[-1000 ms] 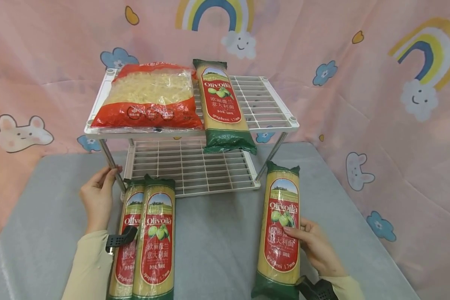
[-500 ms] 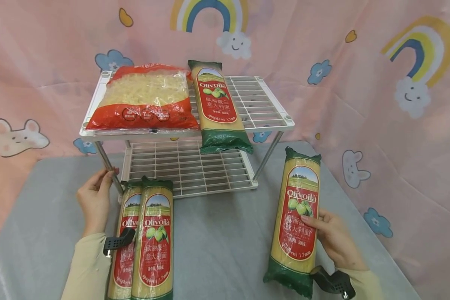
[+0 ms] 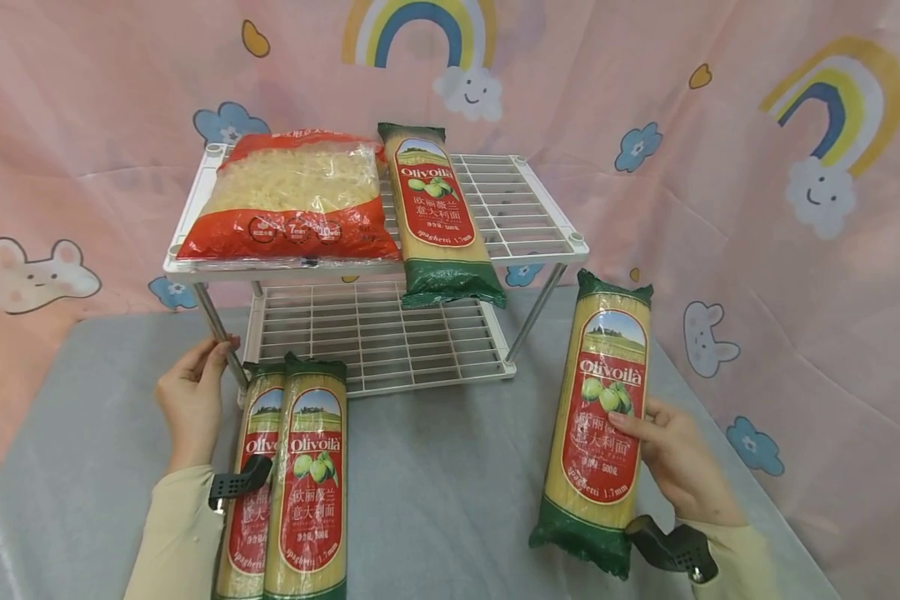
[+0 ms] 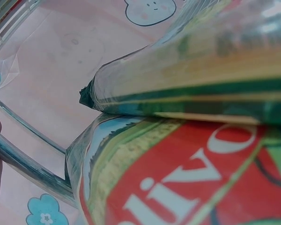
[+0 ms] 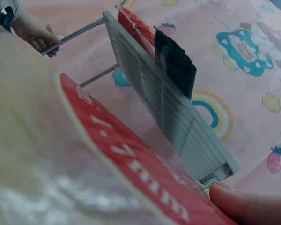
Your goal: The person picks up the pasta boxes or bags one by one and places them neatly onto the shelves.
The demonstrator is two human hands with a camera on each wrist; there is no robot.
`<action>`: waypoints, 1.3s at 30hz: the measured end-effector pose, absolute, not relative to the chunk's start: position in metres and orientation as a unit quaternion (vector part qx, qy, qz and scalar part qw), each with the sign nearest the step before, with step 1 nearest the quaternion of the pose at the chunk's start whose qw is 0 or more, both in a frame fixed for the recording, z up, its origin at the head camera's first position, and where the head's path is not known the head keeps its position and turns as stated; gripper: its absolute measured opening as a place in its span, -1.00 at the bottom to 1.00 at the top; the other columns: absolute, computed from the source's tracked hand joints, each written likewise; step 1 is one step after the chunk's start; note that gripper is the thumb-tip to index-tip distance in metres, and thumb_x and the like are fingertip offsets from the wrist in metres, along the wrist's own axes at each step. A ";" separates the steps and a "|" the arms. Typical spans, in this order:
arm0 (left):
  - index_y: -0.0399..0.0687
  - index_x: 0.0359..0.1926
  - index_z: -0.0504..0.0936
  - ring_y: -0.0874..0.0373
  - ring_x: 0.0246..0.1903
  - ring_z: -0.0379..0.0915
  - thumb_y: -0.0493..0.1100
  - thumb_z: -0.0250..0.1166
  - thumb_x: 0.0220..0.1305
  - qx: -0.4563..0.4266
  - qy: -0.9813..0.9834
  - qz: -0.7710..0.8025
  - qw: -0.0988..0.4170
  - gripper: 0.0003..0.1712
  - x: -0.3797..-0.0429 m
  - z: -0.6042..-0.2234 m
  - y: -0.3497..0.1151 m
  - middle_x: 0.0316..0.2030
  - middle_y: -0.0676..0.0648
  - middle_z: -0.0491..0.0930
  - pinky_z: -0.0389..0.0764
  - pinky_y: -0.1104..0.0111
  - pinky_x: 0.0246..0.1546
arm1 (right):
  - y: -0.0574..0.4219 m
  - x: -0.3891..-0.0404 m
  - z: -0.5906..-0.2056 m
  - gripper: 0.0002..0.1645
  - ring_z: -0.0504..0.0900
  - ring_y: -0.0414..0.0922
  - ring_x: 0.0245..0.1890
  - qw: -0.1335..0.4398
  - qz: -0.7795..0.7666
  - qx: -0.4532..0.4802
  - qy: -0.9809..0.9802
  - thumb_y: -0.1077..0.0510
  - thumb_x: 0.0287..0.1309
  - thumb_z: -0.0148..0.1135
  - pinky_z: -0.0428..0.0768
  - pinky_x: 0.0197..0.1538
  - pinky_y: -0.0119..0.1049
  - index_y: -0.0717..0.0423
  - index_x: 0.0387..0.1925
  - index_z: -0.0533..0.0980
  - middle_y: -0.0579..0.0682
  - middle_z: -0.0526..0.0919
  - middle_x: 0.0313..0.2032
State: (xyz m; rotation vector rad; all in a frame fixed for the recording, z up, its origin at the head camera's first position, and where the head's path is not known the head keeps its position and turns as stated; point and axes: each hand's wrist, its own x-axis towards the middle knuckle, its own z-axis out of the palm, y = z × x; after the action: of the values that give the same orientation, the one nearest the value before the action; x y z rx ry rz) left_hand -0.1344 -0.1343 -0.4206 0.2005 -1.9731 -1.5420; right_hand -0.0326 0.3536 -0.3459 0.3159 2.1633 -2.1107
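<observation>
My right hand point(image 3: 682, 458) grips a spaghetti pack point(image 3: 600, 400) by its right edge, thumb across the red label, the pack tilted to the right of the rack. With thumb and fingers my left hand point(image 3: 191, 400) holds the front left metal leg point(image 3: 213, 317) of a white two-tier wire rack point(image 3: 525, 208). Two more spaghetti packs point(image 3: 313, 483) lie side by side near my left forearm, one partly over the other. On the upper tier rest a red bag of pasta point(image 3: 292, 196) and another spaghetti pack point(image 3: 438, 212), whose green end hangs over the front edge.
The lower tier point(image 3: 375, 333) of the rack stands on a grey-covered table point(image 3: 435, 492). Behind and to the right hangs a pink curtain point(image 3: 570, 67) with printed rainbows and clouds.
The spaghetti pack in my right hand has moved right and upward, tilting further. My left hand stays on the rack leg.
</observation>
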 end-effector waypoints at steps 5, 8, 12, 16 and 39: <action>-0.29 -0.06 0.66 0.44 -0.22 0.57 -0.12 0.22 0.31 0.074 -0.749 -0.578 0.315 -0.67 -0.134 -0.420 -0.135 -0.36 0.46 0.56 0.52 0.61 -0.13 | 0.359 -0.037 -0.332 -0.83 0.59 -0.24 -0.19 0.034 -0.695 0.083 0.714 0.18 0.31 0.09 0.54 -0.11 -0.33 -0.14 -0.17 0.55 -0.19 0.67 -0.25; -0.29 -0.06 0.66 0.47 -0.22 0.56 -0.13 0.22 0.31 0.074 -0.749 -0.579 0.315 -0.68 -0.134 -0.419 -0.135 -0.35 0.42 0.58 0.52 0.60 -0.13 | 0.362 -0.038 -0.324 -0.81 0.58 -0.25 -0.16 0.026 -0.696 0.068 0.714 0.19 0.32 0.09 0.56 -0.12 -0.34 -0.14 -0.13 0.55 -0.19 0.66 -0.22; -0.27 -0.06 0.66 0.52 -0.24 0.53 -0.13 0.22 0.31 0.077 -0.750 -0.578 0.311 -0.68 -0.134 -0.419 -0.135 -0.32 0.36 0.60 0.52 0.59 -0.13 | 0.364 -0.040 -0.316 -0.79 0.55 -0.26 -0.12 0.024 -0.704 0.053 0.708 0.20 0.33 0.07 0.56 -0.11 -0.36 -0.12 -0.11 0.56 -0.18 0.65 -0.19; -0.26 -0.05 0.66 0.54 -0.25 0.52 -0.13 0.22 0.31 0.079 -0.751 -0.578 0.310 -0.68 -0.134 -0.419 -0.136 -0.33 0.38 0.59 0.52 0.60 -0.14 | 0.366 -0.043 -0.308 -0.78 0.55 -0.26 -0.12 0.024 -0.713 0.045 0.699 0.21 0.33 0.06 0.55 -0.10 -0.37 -0.10 -0.12 0.57 -0.17 0.66 -0.19; -0.28 -0.07 0.66 0.55 -0.26 0.51 -0.13 0.21 0.32 0.076 -0.758 -0.573 0.301 -0.69 -0.133 -0.419 -0.135 -0.29 0.27 0.64 0.51 0.62 -0.14 | 0.339 -0.086 -0.257 -0.80 0.55 -0.20 -0.13 0.026 -0.713 -0.012 0.700 0.24 0.28 0.12 0.58 -0.12 -0.35 0.01 -0.11 0.58 -0.10 0.63 -0.18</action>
State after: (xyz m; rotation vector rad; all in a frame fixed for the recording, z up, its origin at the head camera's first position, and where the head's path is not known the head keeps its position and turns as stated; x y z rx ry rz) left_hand -0.1331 -0.1346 -0.4185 0.2021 -2.0120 -1.5205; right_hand -0.0861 0.3386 -0.2572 -0.0376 2.1640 -2.2040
